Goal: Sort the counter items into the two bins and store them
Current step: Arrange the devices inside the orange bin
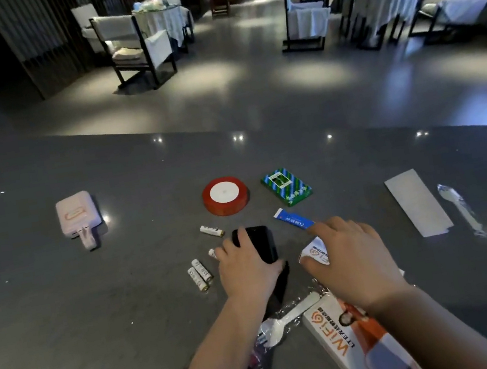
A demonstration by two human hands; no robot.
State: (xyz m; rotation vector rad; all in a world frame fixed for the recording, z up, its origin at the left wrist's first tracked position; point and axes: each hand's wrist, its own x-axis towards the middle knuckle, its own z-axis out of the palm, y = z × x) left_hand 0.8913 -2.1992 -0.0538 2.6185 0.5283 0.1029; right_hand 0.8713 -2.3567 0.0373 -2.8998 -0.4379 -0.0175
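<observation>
On the dark grey counter (95, 305), my left hand (246, 267) grips a black flat device (261, 242) near the middle. My right hand (351, 259) rests with its fingers spread over a small white and orange packet (315, 253). Several white batteries (200, 273) lie left of the left hand, another battery (211, 231) just beyond it. A blue sachet (293, 222) lies past my right fingers. A red ribbon roll (225, 195) and a green box (286, 185) sit farther back. No bin is in view.
A pink power bank (78, 216) lies at the left. A white paper sleeve (417, 203) and a wrapped plastic spoon (460, 209) lie at the right. A wrapped white spoon (285, 319) and an orange WiFi box (359, 345) lie near my forearms. Beyond the counter are dining tables and chairs.
</observation>
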